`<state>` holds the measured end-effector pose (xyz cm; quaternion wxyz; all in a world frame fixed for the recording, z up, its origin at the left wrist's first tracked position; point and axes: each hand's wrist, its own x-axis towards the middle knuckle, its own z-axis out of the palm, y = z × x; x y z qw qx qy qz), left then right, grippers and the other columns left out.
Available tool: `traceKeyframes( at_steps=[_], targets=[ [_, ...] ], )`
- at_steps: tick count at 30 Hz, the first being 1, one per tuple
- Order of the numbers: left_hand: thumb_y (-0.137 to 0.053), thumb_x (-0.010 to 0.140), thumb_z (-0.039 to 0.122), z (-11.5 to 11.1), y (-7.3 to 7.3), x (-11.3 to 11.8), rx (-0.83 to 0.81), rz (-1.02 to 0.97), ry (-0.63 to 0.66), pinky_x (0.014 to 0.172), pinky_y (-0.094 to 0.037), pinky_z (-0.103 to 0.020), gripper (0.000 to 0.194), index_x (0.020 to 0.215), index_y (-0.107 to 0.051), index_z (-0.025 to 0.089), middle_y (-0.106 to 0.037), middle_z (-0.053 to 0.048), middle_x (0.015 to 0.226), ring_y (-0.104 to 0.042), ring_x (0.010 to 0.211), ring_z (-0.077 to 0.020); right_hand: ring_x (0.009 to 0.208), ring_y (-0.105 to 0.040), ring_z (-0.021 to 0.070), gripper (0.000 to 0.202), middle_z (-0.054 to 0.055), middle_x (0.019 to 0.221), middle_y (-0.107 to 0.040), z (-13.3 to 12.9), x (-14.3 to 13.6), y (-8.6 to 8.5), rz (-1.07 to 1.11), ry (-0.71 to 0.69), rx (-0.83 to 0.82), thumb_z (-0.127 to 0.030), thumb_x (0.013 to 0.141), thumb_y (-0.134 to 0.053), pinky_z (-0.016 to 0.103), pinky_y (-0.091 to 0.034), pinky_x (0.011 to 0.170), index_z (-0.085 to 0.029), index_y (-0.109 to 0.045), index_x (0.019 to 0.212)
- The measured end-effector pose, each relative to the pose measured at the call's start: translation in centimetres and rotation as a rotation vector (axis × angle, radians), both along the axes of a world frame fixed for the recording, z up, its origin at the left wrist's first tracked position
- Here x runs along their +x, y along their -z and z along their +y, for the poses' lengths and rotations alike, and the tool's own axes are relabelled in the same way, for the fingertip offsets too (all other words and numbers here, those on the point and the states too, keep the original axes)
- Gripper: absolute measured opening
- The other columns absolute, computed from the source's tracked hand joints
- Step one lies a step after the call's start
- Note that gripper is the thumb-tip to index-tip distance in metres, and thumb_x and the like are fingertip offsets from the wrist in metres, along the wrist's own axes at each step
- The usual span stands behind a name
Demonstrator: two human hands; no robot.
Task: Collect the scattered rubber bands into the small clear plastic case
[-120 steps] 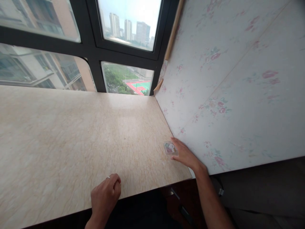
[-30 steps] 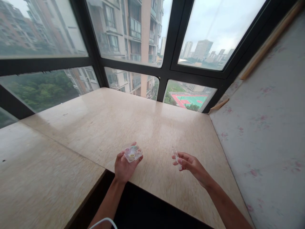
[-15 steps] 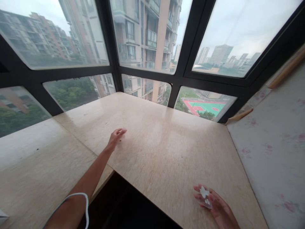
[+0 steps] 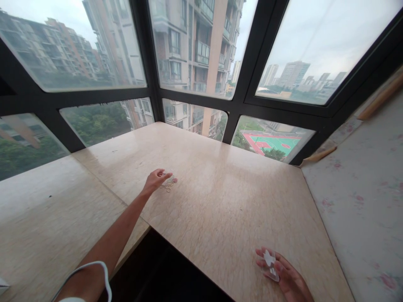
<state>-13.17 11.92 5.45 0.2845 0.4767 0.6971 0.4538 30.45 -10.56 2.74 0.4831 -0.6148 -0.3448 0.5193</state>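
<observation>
Pale stone-look countertop (image 4: 214,205), veined, under black-framed windows; directions read with 12 at the top of the view. Right hand (image 4: 289,277) low, between 4 and 5 o'clock, palm side turned up, fingers closed about a clear plastic piece (image 4: 273,273). Thumb lies on the near side, fingertips show past the far edge. The piece sits at about 5 o'clock, tilted, its longer visible run going from 11 toward 5 o'clock; a white cut-out shape (image 4: 268,257) shows on its upper part. Left hand (image 4: 154,182) toward 8 o'clock, arm reaching in from 7, fingers aimed at about 2 o'clock, thumb and fingertips a little apart. Cannot tell if it grips anything; the fingers hide part of what is there. Small loops (image 4: 168,190) lie on the counter just beside its fingertips, overlapping, in a loose patch with no single direction; a red-pink loop (image 4: 175,180) sits at the patch's 3 o'clock edge. White cord (image 4: 105,272) curves across the left forearm, between 7 and 8 o'clock. Flowered wallpaper (image 4: 359,218) rises between 3 and 4 o'clock.
</observation>
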Motion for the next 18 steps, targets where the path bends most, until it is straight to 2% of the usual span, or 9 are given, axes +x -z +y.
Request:
traceKeyframes(
  at_steps=[5,8,13,15,18],
  targets=[
    [-0.074,0.062,0.055,-1.5,-1.1,-0.4,0.059,-0.263,-0.046,0.06,-0.042,-0.025,0.057,0.102,-0.066,0.015,-0.07,-0.009,0.094,-0.061,0.078,-0.0191,0.087,-0.069,0.0274,0.052,0.014,0.109,-0.071,-0.2,-0.3,-0.3,-0.005,0.009,0.025,-0.065,0.071,-0.063,0.034,-0.053,0.072,-0.021,-0.071,0.099],
    [-0.071,0.065,0.052,-2.5,-1.3,-0.3,0.102,-0.521,0.035,0.054,-0.041,-0.022,0.052,0.102,-0.064,0.016,-0.071,-0.007,0.094,-0.061,0.072,-0.0154,0.087,-0.069,0.0279,0.053,0.015,0.108,-0.071,-0.2,-0.4,-0.5,-0.02,0.014,0.041,-0.066,0.071,-0.063,0.034,-0.054,0.072,-0.021,-0.071,0.098],
    [-0.07,0.068,0.033,-4.7,-1.5,1.0,0.125,-0.941,0.13,0.066,-0.05,-0.025,0.035,0.098,-0.062,0.016,-0.071,-0.008,0.095,-0.066,0.082,-0.0182,0.088,-0.069,0.0279,0.052,0.014,0.11,-0.07,-0.4,-0.4,-0.7,0.027,0.009,0.048,-0.066,0.071,-0.063,0.036,-0.053,0.074,-0.022,-0.071,0.099],
    [-0.069,0.069,0.027,-5.5,-1.6,1.9,0.123,-1.028,0.173,0.072,-0.052,-0.026,0.033,0.1,-0.061,0.018,-0.07,-0.007,0.1,-0.066,0.09,-0.0194,0.088,-0.069,0.0279,0.051,0.014,0.11,-0.07,-0.4,-0.2,-0.6,0.053,0.007,0.052,-0.064,0.072,-0.064,0.036,-0.053,0.075,-0.021,-0.071,0.099],
    [-0.069,0.068,0.022,-6.5,-1.8,3.8,0.143,-1.084,0.288,0.079,-0.052,-0.028,0.041,0.108,-0.06,0.019,-0.069,-0.007,0.106,-0.065,0.097,-0.0203,0.091,-0.068,0.0279,0.05,0.014,0.112,-0.069,-0.4,0.2,-0.3,0.094,0.002,0.054,-0.062,0.074,-0.064,0.036,-0.052,0.076,-0.021,-0.071,0.101]
  ],
)
